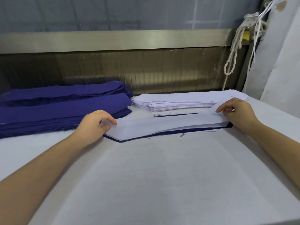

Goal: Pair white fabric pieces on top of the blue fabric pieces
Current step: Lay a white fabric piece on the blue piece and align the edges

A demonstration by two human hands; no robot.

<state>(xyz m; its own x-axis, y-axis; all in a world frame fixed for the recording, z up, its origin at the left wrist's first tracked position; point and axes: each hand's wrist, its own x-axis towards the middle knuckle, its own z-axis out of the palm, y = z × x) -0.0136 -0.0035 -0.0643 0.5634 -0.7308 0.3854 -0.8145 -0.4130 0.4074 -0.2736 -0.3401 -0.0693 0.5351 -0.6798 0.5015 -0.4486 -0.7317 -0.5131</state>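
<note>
Gray counter point(162, 176), centre: left hand point(94, 124) and right hand point(238, 114) each pinch an end of a white piece point(162, 125) in curled fingers point(112, 121), over a blue piece point(194, 130). Next, likely: squaring the edges, then letting go.

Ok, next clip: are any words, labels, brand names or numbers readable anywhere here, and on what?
No readable text anywhere in this frame.
The cut white fabric piece, the stack of dark blue fabric pieces and the stack of white fabric pieces are plain, with no print or label.
The small yellow object by the hanging white rope is too small and blurred to show any marking.
</note>
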